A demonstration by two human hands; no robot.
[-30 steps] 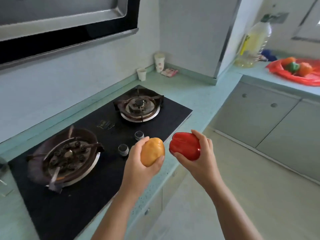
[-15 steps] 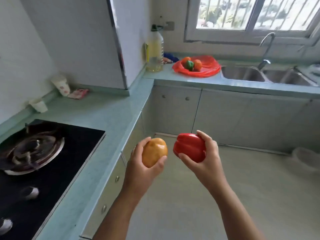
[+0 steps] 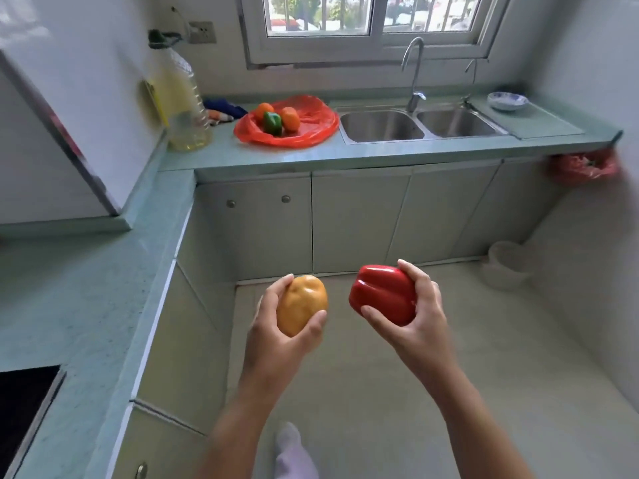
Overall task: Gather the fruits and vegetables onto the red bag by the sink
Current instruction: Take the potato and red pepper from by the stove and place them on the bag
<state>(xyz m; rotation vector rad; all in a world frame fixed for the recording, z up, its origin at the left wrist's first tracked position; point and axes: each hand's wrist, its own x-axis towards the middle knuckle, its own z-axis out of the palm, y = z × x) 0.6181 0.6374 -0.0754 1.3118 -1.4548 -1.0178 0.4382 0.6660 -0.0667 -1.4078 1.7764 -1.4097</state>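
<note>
Okay, head view only. Left hand (image 3: pixel 276 340) curls round a yellow-brown potato (image 3: pixel 301 304), thumb on the near side, fingertips over the top. Right hand (image 3: pixel 420 319) grips a red bell pepper (image 3: pixel 382 293) from the side. Both are held up over the floor (image 3: pixel 380 392), just apart and not touching.

The red bag (image 3: pixel 316 127) lies flat on the far counter (image 3: pixel 345 153), just left of the double sink (image 3: pixel 380 127). On it sit two orange fruits (image 3: pixel 263 109) and a green pepper (image 3: pixel 272 123), bunched at its left part — the bag's right part is bare. A big oil bottle (image 3: pixel 183 105) stands left of the bag, with a blue cloth (image 3: pixel 221 107) between them at the wall. The faucet (image 3: pixel 413 70) rises behind the sink; a small bowl (image 3: pixel 506 100) sits on the drainboard to the right.

Cabinet doors (image 3: pixel 359 216) run under the counter edge. A left counter run (image 3: pixel 86 288) meets it at the corner, and a hob corner (image 3: pixel 20 402) shows low left. Floor between the hands and the cabinets is open — a white bucket (image 3: pixel 506 264) stands in the right corner, and another red bag (image 3: pixel 584 165) hangs off the counter's right end. A socked foot (image 3: pixel 294 451) shows below.
</note>
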